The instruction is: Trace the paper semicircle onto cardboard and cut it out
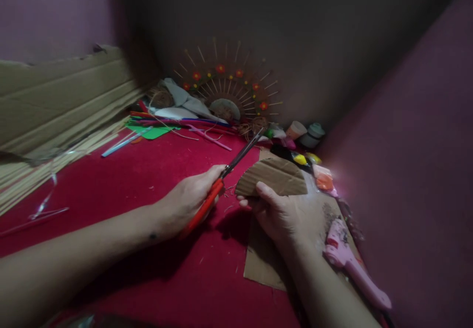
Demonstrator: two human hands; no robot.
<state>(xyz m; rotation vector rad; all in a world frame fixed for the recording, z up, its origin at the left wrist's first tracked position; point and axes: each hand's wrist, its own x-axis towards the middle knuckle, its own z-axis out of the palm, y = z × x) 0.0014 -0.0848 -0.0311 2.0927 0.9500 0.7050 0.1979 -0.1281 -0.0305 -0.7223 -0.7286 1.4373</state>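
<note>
My left hand [192, 197] is closed around the orange handles of a pair of scissors [242, 156], whose dark blades point up and to the right. The blades look closed together and lie beside the cardboard, apart from it. In my right hand [279, 214] is a half-round piece of brown corrugated cardboard [273, 176], pinched along its straight lower edge with the thumb on top. Its curved edge faces away from me. Some of the fingers are hidden under the piece.
A flat cardboard sheet [258, 264] lies on the red cloth [155, 269] under my right arm. A pink glue gun [356, 266] rests at the right. Thin sticks [84, 153] and a large cardboard panel [59, 96] line the left. At the back stands a flower-trimmed stick fan [225, 84].
</note>
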